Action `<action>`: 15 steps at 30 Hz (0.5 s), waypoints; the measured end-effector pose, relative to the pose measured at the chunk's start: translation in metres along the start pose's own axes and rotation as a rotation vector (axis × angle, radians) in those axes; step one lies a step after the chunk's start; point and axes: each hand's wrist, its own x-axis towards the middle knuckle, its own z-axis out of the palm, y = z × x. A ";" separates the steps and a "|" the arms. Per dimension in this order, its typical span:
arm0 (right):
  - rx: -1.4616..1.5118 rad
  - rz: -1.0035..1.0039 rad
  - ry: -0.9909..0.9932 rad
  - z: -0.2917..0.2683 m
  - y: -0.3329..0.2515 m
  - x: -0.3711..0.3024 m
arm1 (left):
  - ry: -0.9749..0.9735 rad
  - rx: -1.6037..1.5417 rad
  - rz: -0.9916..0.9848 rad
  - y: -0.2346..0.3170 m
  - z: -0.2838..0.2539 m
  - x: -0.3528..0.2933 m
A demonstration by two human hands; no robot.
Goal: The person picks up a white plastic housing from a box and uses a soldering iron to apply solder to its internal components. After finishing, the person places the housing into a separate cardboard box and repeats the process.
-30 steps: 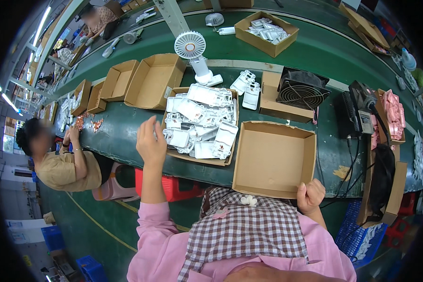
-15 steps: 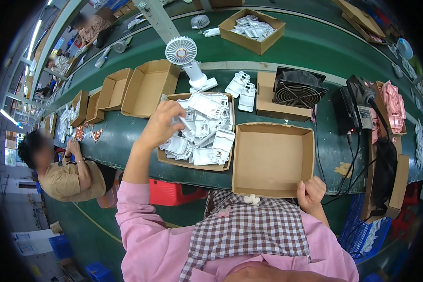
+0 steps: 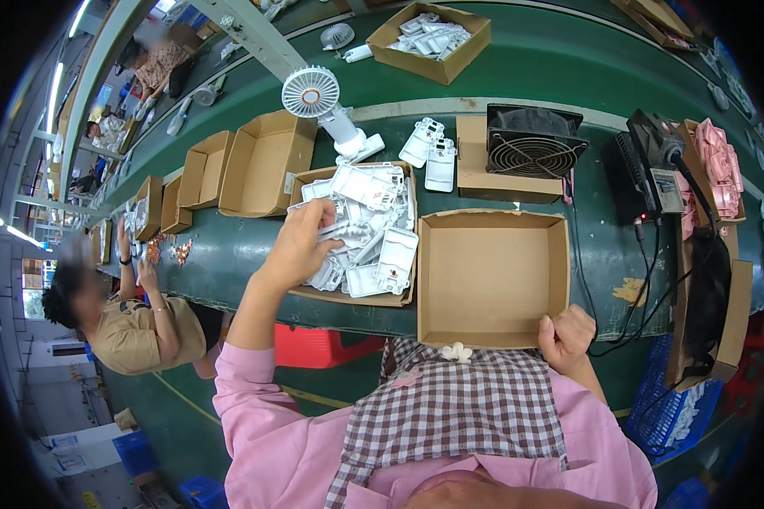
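Parts (image 3: 396, 263), white plastic, fill a box (image 3: 339, 296) beneath and rightward of the left hand (image 3: 297, 248). Its thumb and forefinger stand slightly apart beside one part; whether they grip it, I cannot tell. Right hand (image 3: 569, 339) curls into a fist, second box (image 3: 494, 280) left of its fingers, hold unclear.

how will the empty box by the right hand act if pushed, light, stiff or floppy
The box is probably light: cardboard with nothing inside. Its thin walls may flex if squeezed. Flat-bottomed, it should slide rather than roll.
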 end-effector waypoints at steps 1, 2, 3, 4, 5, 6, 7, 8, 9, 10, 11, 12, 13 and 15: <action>0.003 0.003 -0.011 0.000 0.000 0.000 | -0.004 0.002 0.000 0.000 -0.005 0.002; 0.006 0.005 -0.011 -0.001 0.000 0.001 | -0.046 0.062 0.118 -0.002 -0.015 0.005; 0.007 0.001 -0.009 -0.001 0.000 0.002 | -0.091 0.118 0.238 0.001 -0.023 0.009; 0.007 -0.004 -0.008 -0.001 0.000 0.003 | -0.105 0.163 0.242 0.009 -0.031 0.016; 0.008 0.000 -0.008 0.000 -0.001 0.003 | -0.109 0.162 0.242 0.015 -0.036 0.024; 0.006 0.003 -0.015 0.000 -0.001 0.003 | -0.078 0.208 0.328 0.021 -0.039 0.034; 0.003 0.007 -0.023 0.000 -0.002 0.003 | -0.046 0.254 0.414 0.024 -0.038 0.042; 0.000 0.009 -0.024 -0.001 -0.002 0.003 | -0.048 0.302 0.434 0.025 -0.033 0.048; 0.018 0.006 -0.025 -0.001 -0.001 0.004 | -0.044 0.302 0.433 0.022 -0.026 0.051; 0.035 0.003 -0.026 -0.001 0.000 0.005 | -0.058 0.345 0.446 0.014 -0.017 0.053; 0.033 0.004 -0.023 0.000 0.001 0.005 | -0.075 0.389 0.464 0.009 -0.008 0.055; 0.035 0.001 -0.013 0.001 0.001 0.005 | -0.101 0.438 0.452 0.007 -0.001 0.052; 0.037 -0.001 -0.003 0.001 0.002 0.005 | -0.102 0.439 0.454 0.006 0.004 0.049; 0.027 -0.005 -0.017 0.000 0.002 0.003 | -0.041 0.442 0.440 0.005 0.012 0.042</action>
